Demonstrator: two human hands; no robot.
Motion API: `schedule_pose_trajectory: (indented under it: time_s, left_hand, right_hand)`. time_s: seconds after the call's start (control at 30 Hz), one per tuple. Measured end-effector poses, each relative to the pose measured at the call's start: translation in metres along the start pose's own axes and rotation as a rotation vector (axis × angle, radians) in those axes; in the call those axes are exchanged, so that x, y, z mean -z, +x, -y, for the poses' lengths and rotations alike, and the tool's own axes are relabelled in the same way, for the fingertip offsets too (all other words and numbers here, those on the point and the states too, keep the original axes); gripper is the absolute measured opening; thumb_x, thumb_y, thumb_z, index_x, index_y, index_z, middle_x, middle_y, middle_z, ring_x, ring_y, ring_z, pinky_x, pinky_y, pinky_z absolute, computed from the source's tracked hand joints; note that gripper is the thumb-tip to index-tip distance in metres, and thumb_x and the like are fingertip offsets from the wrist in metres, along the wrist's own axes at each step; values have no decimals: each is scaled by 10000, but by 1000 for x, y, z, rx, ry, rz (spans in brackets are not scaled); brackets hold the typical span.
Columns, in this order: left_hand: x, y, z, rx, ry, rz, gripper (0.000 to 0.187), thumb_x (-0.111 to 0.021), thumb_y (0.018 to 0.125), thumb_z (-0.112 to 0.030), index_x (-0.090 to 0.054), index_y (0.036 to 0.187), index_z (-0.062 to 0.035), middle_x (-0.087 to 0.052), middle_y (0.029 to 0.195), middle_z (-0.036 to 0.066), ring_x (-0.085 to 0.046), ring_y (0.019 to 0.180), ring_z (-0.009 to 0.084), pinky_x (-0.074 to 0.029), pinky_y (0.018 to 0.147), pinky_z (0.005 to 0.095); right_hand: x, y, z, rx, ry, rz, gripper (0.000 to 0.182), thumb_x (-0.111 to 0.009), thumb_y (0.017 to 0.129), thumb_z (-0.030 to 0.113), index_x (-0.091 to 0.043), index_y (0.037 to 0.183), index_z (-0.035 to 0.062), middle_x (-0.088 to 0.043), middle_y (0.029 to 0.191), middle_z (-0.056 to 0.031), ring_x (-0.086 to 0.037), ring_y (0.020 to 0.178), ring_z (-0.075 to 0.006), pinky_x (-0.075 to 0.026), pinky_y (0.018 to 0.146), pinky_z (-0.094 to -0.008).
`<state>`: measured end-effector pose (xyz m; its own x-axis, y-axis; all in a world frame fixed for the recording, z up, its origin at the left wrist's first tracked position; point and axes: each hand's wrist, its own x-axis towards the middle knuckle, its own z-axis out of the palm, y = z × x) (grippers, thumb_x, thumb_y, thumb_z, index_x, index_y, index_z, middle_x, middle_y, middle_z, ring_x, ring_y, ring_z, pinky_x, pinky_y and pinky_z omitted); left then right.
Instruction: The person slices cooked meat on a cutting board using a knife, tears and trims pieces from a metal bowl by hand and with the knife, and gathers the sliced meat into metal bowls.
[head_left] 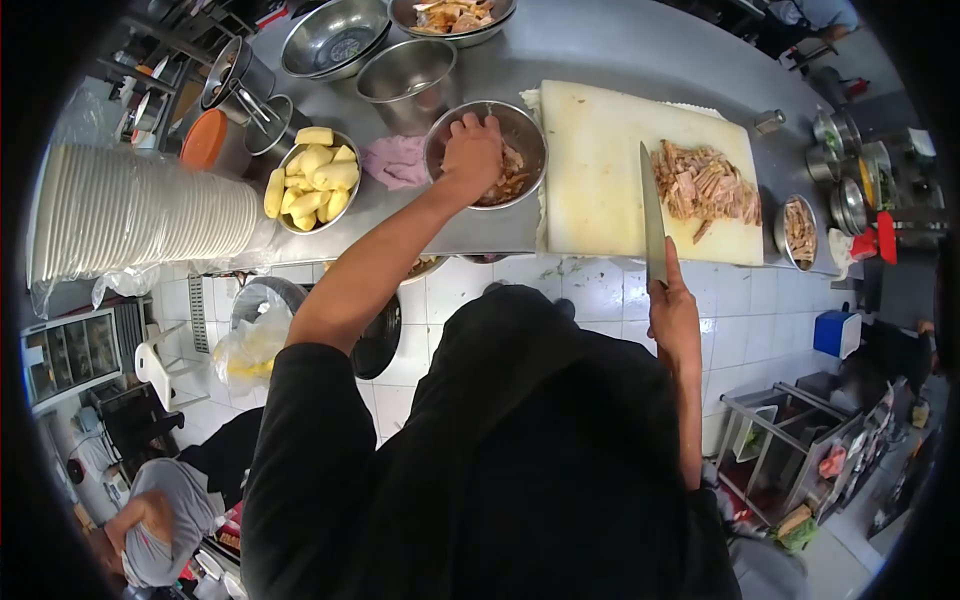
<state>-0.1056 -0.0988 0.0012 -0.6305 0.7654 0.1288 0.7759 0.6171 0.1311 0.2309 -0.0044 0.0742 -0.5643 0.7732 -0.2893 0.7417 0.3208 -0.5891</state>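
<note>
While our R hand (pixel 674 310) is closed round the handle of the knife (pixel 653 215), blade over the board (pixel 592 165) beside the sliced meat (pixel 705 186), our L hand (pixel 472 152) dips, fingers slightly bent, into the metal bowl (pixel 534 138) w/ meat pcs (pixel 513 172); can't tell if it's pinching any.

- Bright, fairly even light, apparently from overhead, falls on the white cutting board (pixel 590 170) and steel counter (pixel 640 50).
- Pale glare lies on the counter, plastic wrap (pixel 140 215) and floor tiles (pixel 600 290).
- The black top (pixel 540 470) sinks into near-featureless dark.
- Wide-angle distortion curves the counter; black vignetting swallows the corners.
- The knife (pixel 654 220) looks fairly crisp, the outer background soft.
</note>
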Motion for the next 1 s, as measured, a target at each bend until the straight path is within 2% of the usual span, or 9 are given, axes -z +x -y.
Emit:
schedule_pose_trajectory:
  time_s: [0.1, 0.17, 0.27, 0.53, 0.67, 0.77, 0.83, 0.93, 1.0]
  left_hand:
    - [11, 6, 26, -133, -156, 26, 268, -654, 728, -92, -619, 974, 7, -613, 1040, 229, -579, 1025, 363, -500, 839, 433]
    - [50, -1, 24, -70, -247, 99, 277, -662, 700, -117, -665, 964, -35, -662, 999, 173, -606, 1000, 338, -491, 864, 424]
    - [57, -3, 43, -86, -251, 258, 310, -661, 696, -129, -686, 996, -58, -673, 980, 163, -618, 977, 347, -485, 883, 424]
    - [53, -31, 33, -77, -158, 198, 307, -684, 745, -234, -688, 979, -35, -681, 917, 185, -638, 934, 371, -492, 874, 426]
    - [27, -28, 24, 11, 89, 222, 247, -638, 773, -159, -638, 949, 15, -662, 962, 193, -643, 943, 361, -514, 841, 439]
    - [34, -25, 17, 3, 156, 232, 264, -643, 769, -152, -638, 967, 22, -671, 970, 177, -656, 925, 355, -527, 813, 431]
    - [53, -27, 14, -21, 170, 170, 253, -647, 762, -144, -661, 958, 15, -688, 961, 172, -671, 887, 348, -536, 786, 427]
    - [85, -20, 11, 137, -131, 74, 240, -687, 752, -147, -699, 940, 2, -710, 900, 165, -694, 801, 308, -546, 733, 395]
    - [114, -22, -13, 131, -400, 28, 233, -714, 748, -149, -714, 933, -7, -716, 843, 142, -694, 744, 245, -544, 698, 355]
  right_hand:
    - [5, -5, -5, -18, 4, 15, 625, -455, 957, 103, -250, 1521, 279, -564, 657, -98, -458, 432, -154, -440, 433, -343]
    - [5, -3, -13, 9, -31, 23, 628, -457, 963, 111, -236, 1523, 294, -561, 651, -99, -459, 427, -159, -442, 440, -346]
    - [12, -4, -8, -47, -26, 94, 671, -488, 925, 83, -224, 1512, 273, -669, 877, -280, -657, 818, -445, -508, 722, -496]
    - [25, -5, -20, -31, -45, 148, 676, -490, 922, 85, -219, 1512, 272, -670, 898, -282, -656, 829, -444, -507, 739, -495]
    - [33, -5, -25, 2, -22, 164, 679, -487, 919, 81, -217, 1513, 272, -670, 896, -278, -657, 830, -439, -504, 741, -494]
    - [34, -3, -38, 90, -67, 156, 653, -461, 956, 106, -202, 1523, 300, -602, 664, -181, -584, 547, -285, -477, 612, -431]
    - [38, -3, -40, 54, -58, 205, 651, -458, 945, 106, -210, 1522, 278, -608, 667, -205, -611, 585, -323, -477, 636, -446]
    - [42, -2, -44, 126, -84, 184, 651, -458, 932, 108, -224, 1520, 261, -622, 687, -238, -634, 616, -345, -473, 651, -467]
    - [45, -4, -47, 103, -103, 202, 648, -458, 933, 108, -228, 1519, 260, -628, 700, -243, -636, 631, -362, -471, 656, -476]
